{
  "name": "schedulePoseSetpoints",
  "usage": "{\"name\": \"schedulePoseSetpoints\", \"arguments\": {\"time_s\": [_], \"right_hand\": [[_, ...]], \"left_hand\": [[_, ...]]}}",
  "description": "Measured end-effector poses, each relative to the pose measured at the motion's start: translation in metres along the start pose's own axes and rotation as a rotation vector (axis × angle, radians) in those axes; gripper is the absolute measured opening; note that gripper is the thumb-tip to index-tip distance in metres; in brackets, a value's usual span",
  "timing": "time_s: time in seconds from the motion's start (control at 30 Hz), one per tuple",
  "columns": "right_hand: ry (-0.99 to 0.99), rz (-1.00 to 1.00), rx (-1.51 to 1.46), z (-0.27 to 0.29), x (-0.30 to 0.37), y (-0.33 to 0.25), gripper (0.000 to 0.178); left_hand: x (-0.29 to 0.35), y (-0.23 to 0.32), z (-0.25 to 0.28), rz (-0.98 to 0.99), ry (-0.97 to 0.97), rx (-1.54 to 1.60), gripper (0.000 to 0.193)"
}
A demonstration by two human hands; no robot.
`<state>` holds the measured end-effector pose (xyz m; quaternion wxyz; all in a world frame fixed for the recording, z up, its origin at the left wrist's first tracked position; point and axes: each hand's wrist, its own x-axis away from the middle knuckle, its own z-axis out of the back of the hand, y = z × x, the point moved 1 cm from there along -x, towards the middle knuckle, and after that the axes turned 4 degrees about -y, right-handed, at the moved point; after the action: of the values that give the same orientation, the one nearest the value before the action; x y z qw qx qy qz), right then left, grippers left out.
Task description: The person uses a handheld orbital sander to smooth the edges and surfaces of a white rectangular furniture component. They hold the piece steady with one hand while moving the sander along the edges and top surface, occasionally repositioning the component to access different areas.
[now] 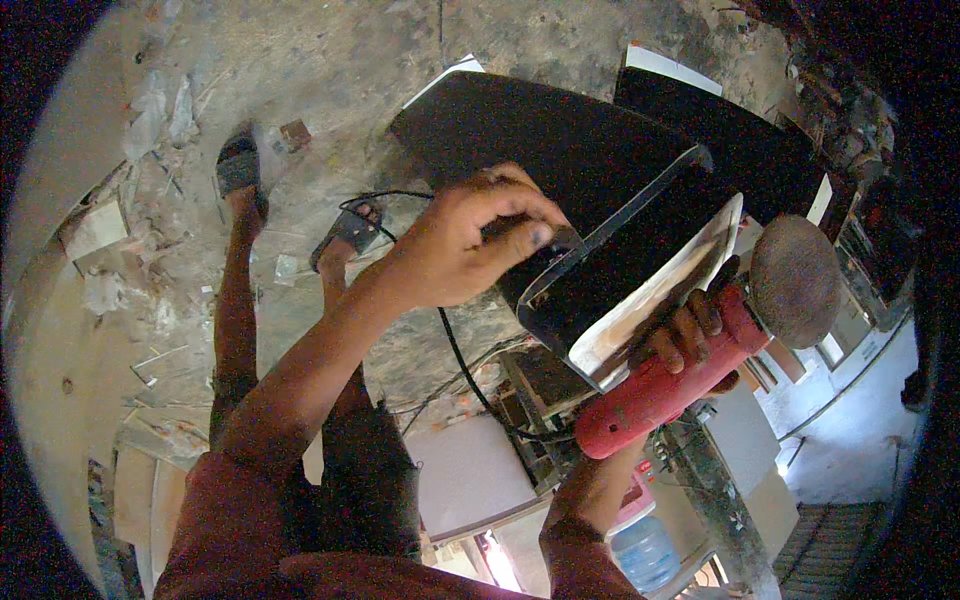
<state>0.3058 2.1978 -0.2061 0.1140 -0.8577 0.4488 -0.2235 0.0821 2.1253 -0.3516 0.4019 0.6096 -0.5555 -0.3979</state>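
The right grip (690,328), a bare hand, is wrapped around the body of a red power tool (655,392), right of centre. A round brown disc (797,282) sits at the tool's upper right end, near a pale, scuffed strip (652,292) along the side of a large black piece (545,135). Whether the disc touches that strip cannot be told. The left grip (470,240), also bare, reaches in from the lower left, thumb and fingers curled close together at the black piece's near edge; it is unclear whether they pinch anything. A black cable (454,345) trails from the tool's lower left end, passes behind the left forearm and loops near a sandalled foot (340,243). Beyond the black piece, to its upper right, is a second black panel (720,125). White scraps (180,110) litter the grey floor (330,60) at left. A blue water bottle (645,555) shows at the lower edge.
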Motion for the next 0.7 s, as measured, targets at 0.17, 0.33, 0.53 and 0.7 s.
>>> {"name": "schedulePoseSetpoints", "arguments": {"time_s": [0.17, 0.33, 0.53, 0.7], "right_hand": [[-0.011, -0.011, 0.014, 0.001, -0.005, -0.004, 0.091], [-0.021, -0.019, 0.027, 0.001, -0.007, -0.005, 0.091], [-0.006, -0.038, 0.037, 0.001, -0.005, -0.004, 0.092], [0.029, -0.038, 0.035, 0.001, 0.002, -0.002, 0.092]], "left_hand": [[-0.009, 0.001, -0.009, 0.088, 0.0, 0.069, 0.012], [-0.006, -0.002, -0.013, 0.014, 0.056, 0.024, 0.009], [-0.008, -0.008, -0.011, -0.012, -0.002, -0.009, 0.01], [-0.004, -0.008, -0.011, -0.011, -0.002, 0.0, 0.012]]}}
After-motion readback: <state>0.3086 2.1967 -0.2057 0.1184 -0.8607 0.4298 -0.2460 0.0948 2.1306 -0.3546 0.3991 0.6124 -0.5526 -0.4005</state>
